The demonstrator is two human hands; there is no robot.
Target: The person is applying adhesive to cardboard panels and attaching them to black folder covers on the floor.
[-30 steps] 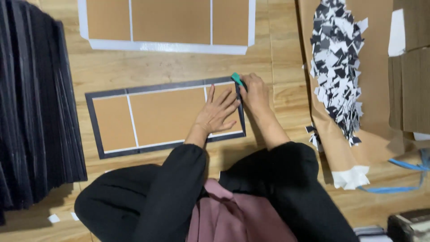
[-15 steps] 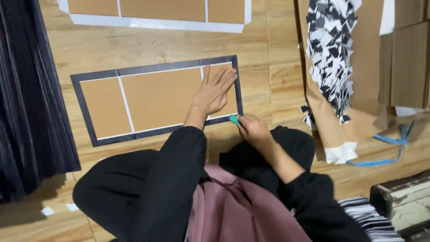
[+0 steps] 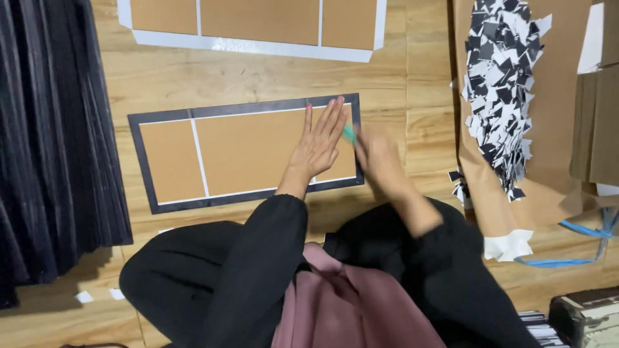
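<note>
Pressing flat, the open left hand (image 3: 317,145) is laid on the black-bordered brown cardboard panel (image 3: 245,151); a small green tool (image 3: 349,134) is gripped by the blurred right hand (image 3: 377,156).

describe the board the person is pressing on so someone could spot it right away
On the wooden floor, right in front of the seated person's knees, lies a flat brown cardboard panel with the left hand spread flat on its right part. Unlike the similar panel farther away, which has a white border, this one has a black border.
</note>
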